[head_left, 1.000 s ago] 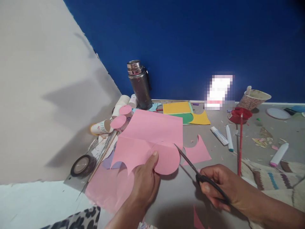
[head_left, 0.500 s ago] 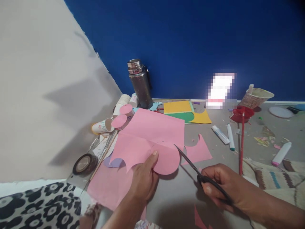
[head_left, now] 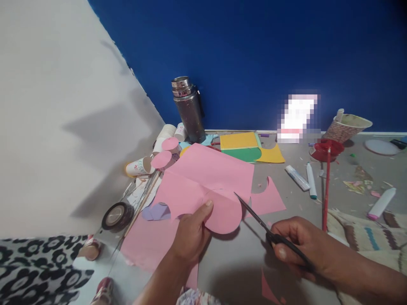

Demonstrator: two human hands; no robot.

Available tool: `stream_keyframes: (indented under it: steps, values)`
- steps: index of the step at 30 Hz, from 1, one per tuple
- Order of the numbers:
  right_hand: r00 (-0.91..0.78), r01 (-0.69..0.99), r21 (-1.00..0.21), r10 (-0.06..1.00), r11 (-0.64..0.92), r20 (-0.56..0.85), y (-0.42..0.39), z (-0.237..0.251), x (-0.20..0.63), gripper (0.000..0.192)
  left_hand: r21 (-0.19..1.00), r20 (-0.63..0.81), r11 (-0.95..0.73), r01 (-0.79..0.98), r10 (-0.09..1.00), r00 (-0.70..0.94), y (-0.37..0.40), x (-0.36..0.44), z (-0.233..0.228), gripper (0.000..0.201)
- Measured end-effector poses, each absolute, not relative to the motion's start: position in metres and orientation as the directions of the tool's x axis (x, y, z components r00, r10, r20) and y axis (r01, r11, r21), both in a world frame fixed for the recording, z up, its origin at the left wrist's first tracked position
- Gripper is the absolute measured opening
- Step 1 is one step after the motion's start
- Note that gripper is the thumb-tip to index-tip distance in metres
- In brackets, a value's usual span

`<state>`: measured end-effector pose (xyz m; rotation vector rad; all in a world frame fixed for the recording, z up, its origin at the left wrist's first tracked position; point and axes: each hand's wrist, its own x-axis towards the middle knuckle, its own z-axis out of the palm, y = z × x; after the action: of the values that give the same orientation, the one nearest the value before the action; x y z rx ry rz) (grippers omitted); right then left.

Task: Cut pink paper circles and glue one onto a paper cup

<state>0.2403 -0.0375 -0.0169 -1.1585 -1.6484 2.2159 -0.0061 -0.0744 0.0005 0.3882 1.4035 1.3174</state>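
Observation:
My left hand (head_left: 190, 235) pinches a folded pink paper sheet (head_left: 203, 180) at its lower edge, thumb on top, lifting it off the grey floor. A rounded lobe of the sheet (head_left: 224, 214) hangs beside my thumb. My right hand (head_left: 300, 248) grips black scissors (head_left: 254, 216). Their blades point up and left, with the tips touching the pink paper at the top right of the lobe. A cut pink scrap (head_left: 269, 199) lies just right of the blades.
A steel flask (head_left: 189, 110) stands against the blue wall, with paper cups (head_left: 140, 166) and pink discs to its left. Yellow and green paper (head_left: 244, 148), markers (head_left: 310, 180), a red stick (head_left: 326, 186), a tape roll (head_left: 117, 215) and a woven rug (head_left: 365, 237) surround me.
The view has shifted slightly; black-and-white patterned cloth has come in at lower left. Both hands keep their grip, and the scissors stay at the lobe's edge.

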Motion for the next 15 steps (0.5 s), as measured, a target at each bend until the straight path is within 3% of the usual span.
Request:
stream_keyframes:
  steps: [3, 15]
  values:
    - [-0.696, 0.323, -0.864, 0.522, -0.387, -0.494, -0.0374, -0.0176, 0.2404, 0.068, 0.805, -0.489, 0.323, -0.498, 0.837, -0.248, -0.0727, -0.0083, 0.0018, 0.038]
    - [-0.693, 0.335, -0.854, 0.509, -0.399, -0.510, -0.0364, -0.0174, 0.2395, 0.069, 0.783, -0.520, 0.359, -0.508, 0.825, -0.219, -0.0733, -0.0101, -0.0015, 0.038]
